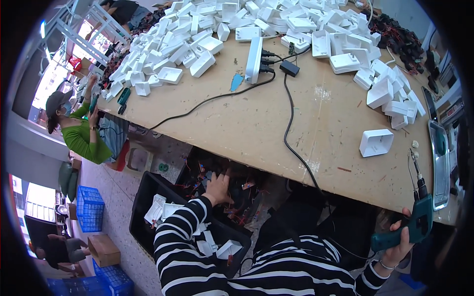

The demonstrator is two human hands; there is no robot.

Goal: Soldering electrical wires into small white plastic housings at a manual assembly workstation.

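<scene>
My left hand (218, 189) reaches down into a dark bin (187, 165) below the table edge. Its fingers are spread over small circuit boards (247, 185) with red wires, and I see nothing held in it. My right hand (402, 241) is wrapped round the handle of a green soldering gun (419, 219). The gun's thin metal tip points up over the table's right side, with a curved feed tube beside it. Nearest the tip on the table is a white open plastic housing (376, 143), lying on its own.
White housings (197, 47) are heaped along the far side of the table (237, 118). A white power strip (254, 60) stands there with black cords running to the near edge. A metal tray (438, 163) lies right. A black crate (143, 197) holds white housings. One person in green works left.
</scene>
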